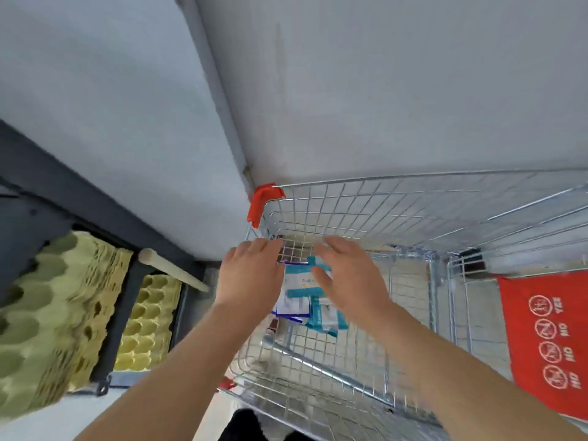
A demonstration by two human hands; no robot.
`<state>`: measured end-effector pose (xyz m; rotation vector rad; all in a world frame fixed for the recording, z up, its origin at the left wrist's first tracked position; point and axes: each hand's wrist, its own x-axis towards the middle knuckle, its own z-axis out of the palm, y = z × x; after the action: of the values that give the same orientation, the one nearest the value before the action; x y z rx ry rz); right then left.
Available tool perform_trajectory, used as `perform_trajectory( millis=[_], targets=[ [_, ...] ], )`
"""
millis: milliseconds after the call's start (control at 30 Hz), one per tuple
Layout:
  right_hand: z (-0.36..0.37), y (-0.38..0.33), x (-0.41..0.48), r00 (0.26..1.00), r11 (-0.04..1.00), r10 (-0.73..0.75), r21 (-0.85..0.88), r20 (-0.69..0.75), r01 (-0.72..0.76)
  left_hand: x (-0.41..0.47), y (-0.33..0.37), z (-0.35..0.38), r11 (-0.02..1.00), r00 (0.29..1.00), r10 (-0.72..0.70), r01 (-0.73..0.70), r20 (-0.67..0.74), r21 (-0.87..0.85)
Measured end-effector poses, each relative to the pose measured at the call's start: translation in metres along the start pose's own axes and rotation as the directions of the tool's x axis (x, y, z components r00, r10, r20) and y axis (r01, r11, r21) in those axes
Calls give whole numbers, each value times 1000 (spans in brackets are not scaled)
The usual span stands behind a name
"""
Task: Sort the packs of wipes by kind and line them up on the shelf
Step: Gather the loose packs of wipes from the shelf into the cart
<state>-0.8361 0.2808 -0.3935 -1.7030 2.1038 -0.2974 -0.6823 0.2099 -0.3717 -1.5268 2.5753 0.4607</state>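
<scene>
Wire cart (413, 177): blurred teal-white wipe packs (299, 283); left hand (251, 275), right hand (353, 278) spread, seemingly empty.

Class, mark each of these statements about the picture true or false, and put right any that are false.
1. The left hand and right hand both reach down into the wire cart. True.
2. The packs of wipes are lined up on a shelf. False: they lie in a loose heap at the bottom of the cart.
3. Egg trays are stacked to the left of the cart. True.
4. The right hand holds a pack raised above the cart's rim. False: its fingers are spread open over the packs, low inside the cart.
5. The cart's corner guard is blue. False: it is red.
</scene>
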Motion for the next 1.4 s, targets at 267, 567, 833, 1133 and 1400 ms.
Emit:
perform_trajectory(
  millis=[267,567,833,1133,1400],
  targets=[
    [-140,-151,-34,892,931,-362,-149,-269,333,-118,-37,-169,996,917,-70,39,-392,-84],
    [-197,-357,-81,720,801,-581,-109,-380,588,-254,-141,-292,978,711,-209,166,-672,-128],
    [-177,-537,-106,686,761,-604,-36,-406,648,-344,-283,-362,960,647,-264,249,-716,-129],
    [-135,-637,-53,827,885,-463,-115,-317,451,-333,-415,-410,961,759,-262,262,-596,-88],
    [-114,-650,20,963,961,-228,-194,-144,199,-255,-486,-437,976,853,-196,215,-484,-16]
  ],
)
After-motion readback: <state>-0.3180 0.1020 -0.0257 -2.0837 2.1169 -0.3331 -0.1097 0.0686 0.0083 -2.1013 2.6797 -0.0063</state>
